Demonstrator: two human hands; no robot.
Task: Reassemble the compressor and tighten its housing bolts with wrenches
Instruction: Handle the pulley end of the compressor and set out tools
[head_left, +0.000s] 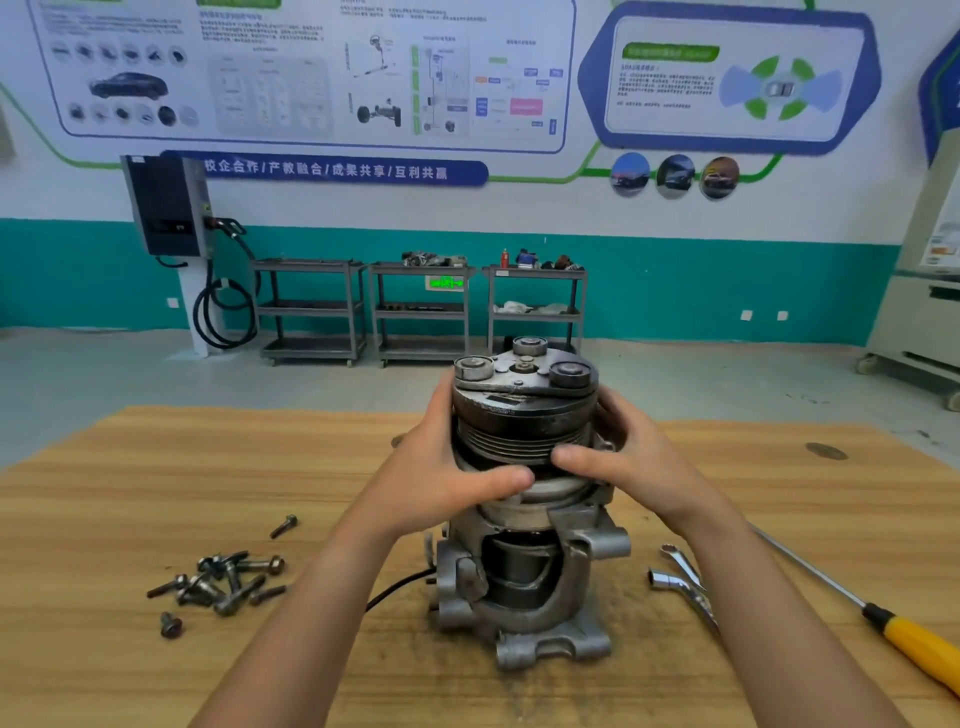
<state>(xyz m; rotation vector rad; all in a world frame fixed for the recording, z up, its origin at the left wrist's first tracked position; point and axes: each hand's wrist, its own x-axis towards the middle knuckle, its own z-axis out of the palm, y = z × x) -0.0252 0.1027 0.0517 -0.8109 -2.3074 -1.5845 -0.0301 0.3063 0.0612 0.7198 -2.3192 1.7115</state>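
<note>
Compressor (524, 582) upright on table (156, 467); left grip (441, 467) and right grip (639, 462) both wrapped round pulley (519, 421) on top. Bolts (223, 579) loose left, wrenches (685, 584) lying right

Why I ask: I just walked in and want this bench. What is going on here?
A person grips the clutch pulley at the top of an upright compressor with the left hand and right hand, apparently seating it. The housing bolts lie loose on the wooden table to the left. Two wrenches and a yellow-handled screwdriver lie untouched to the right. No bolt is in place for tightening yet.
</note>
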